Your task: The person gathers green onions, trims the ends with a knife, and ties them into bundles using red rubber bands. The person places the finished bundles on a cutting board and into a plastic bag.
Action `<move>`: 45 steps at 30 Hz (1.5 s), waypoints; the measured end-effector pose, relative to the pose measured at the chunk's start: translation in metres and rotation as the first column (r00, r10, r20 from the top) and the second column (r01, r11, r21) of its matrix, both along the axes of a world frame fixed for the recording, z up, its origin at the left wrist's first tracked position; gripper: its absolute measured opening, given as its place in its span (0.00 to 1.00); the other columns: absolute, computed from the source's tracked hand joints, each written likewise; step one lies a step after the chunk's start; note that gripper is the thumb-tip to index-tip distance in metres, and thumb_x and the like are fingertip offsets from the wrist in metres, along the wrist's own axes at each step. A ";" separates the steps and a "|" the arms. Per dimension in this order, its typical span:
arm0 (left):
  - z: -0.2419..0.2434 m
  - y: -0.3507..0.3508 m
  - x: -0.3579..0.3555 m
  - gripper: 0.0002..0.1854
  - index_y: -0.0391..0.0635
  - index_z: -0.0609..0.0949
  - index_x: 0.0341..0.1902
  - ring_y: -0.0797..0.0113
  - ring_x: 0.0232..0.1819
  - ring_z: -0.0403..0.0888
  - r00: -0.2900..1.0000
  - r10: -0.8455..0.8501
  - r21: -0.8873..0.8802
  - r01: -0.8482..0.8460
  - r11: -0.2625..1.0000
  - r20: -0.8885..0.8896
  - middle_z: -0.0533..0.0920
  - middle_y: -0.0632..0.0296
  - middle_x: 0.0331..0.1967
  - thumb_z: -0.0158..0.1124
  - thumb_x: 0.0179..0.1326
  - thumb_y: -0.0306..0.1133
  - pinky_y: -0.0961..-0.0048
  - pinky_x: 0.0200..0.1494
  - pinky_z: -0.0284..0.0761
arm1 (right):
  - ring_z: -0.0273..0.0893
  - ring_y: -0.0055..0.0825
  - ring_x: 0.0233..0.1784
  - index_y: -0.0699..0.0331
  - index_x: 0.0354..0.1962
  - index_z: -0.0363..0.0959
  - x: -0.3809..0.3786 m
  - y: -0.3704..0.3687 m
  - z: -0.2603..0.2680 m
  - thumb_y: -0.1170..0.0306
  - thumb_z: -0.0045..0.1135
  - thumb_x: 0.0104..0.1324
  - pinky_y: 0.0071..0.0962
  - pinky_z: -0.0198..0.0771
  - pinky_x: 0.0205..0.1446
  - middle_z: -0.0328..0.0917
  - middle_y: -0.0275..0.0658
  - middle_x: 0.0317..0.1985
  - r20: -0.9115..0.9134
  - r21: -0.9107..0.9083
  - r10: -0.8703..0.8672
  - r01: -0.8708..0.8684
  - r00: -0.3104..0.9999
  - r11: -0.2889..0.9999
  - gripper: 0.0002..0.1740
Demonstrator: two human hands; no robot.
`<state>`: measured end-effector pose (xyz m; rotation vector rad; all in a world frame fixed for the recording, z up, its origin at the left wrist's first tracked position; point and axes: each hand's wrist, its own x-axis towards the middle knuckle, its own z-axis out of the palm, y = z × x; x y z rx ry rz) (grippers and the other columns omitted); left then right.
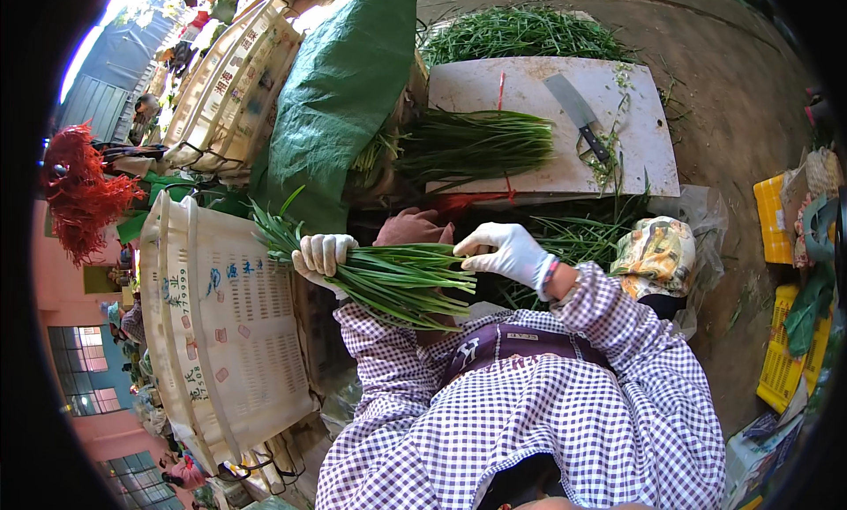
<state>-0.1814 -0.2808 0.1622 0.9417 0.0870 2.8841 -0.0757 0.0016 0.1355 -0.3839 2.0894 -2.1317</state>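
My left hand (324, 257), in a white glove, grips a bunch of long flat green leaves (403, 282) that look like garlic chives. The bunch lies level across my lap, its ends fanned out to the right. At those ends my right hand (506, 255), also gloved, has thumb and forefinger pinched at an upper stem tip. Beyond my hands, a larger bundle of the same greens (483, 143) rests on a white board (463, 83), with a red tie strip (501, 90) running beneath it. A cleaver (576, 109) with a black handle lies to the bundle's right.
Loose greens (529, 33) are heaped behind the board. At left stand a white plastic crate (245, 351), another crate (231, 80) and a green sheet (344, 93). Red strips (86, 192) hang at far left. Yellow crates (787, 351) sit at far right.
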 end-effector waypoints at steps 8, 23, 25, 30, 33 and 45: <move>0.005 0.003 -0.004 0.18 0.50 0.69 0.22 0.79 0.17 0.70 0.999 -0.032 -0.066 0.031 0.997 -0.017 0.71 0.72 0.15 0.48 0.71 0.40 0.79 0.24 0.66 | 0.79 0.19 0.38 0.66 0.34 0.80 0.005 0.001 -0.017 0.70 0.64 0.63 0.20 0.74 0.43 0.83 0.34 0.33 0.275 -0.252 -0.168 0.240 0.946 0.937 0.07; 0.008 0.031 -0.020 0.18 0.50 0.70 0.22 0.78 0.17 0.73 0.995 -0.095 0.014 0.096 0.995 -0.034 0.72 0.72 0.15 0.50 0.71 0.40 0.78 0.22 0.66 | 0.79 0.20 0.36 0.64 0.36 0.83 -0.012 0.024 -0.021 0.69 0.70 0.57 0.22 0.74 0.45 0.83 0.35 0.32 0.190 0.010 0.017 -0.020 0.982 1.000 0.10; 0.009 0.033 -0.021 0.18 0.50 0.70 0.22 0.78 0.17 0.72 0.993 -0.108 -0.005 0.107 0.994 -0.038 0.73 0.71 0.15 0.49 0.71 0.40 0.78 0.23 0.67 | 0.78 0.19 0.35 0.65 0.35 0.82 -0.008 0.022 -0.029 0.69 0.69 0.58 0.21 0.74 0.44 0.83 0.35 0.32 0.258 -0.089 -0.069 0.095 0.964 0.991 0.10; 0.018 0.043 -0.020 0.19 0.50 0.70 0.22 0.79 0.16 0.71 0.998 -0.067 -0.065 0.067 0.996 0.006 0.72 0.72 0.15 0.48 0.72 0.40 0.79 0.22 0.67 | 0.78 0.17 0.33 0.68 0.36 0.78 -0.008 0.047 -0.041 0.65 0.56 0.70 0.20 0.73 0.41 0.83 0.36 0.31 0.504 -0.060 -0.252 0.325 0.826 0.944 0.13; 0.020 0.059 -0.019 0.20 0.50 0.70 0.21 0.81 0.15 0.70 0.992 -0.118 -0.105 0.121 0.987 0.038 0.71 0.73 0.15 0.47 0.72 0.41 0.80 0.21 0.66 | 0.77 0.31 0.50 0.65 0.36 0.78 -0.010 0.065 -0.033 0.55 0.64 0.63 0.30 0.70 0.56 0.81 0.40 0.43 -0.010 0.379 -0.254 0.238 0.967 0.894 0.20; 0.013 0.201 -0.067 0.18 0.52 0.68 0.22 0.72 0.19 0.65 0.766 0.556 -0.888 0.041 0.458 0.322 0.65 0.69 0.15 0.51 0.69 0.43 0.75 0.24 0.62 | 0.71 0.22 0.50 0.64 0.62 0.62 -0.027 0.040 -0.013 0.73 0.71 0.49 0.26 0.67 0.57 0.77 0.33 0.48 0.373 -0.120 0.085 -0.042 0.924 0.992 0.42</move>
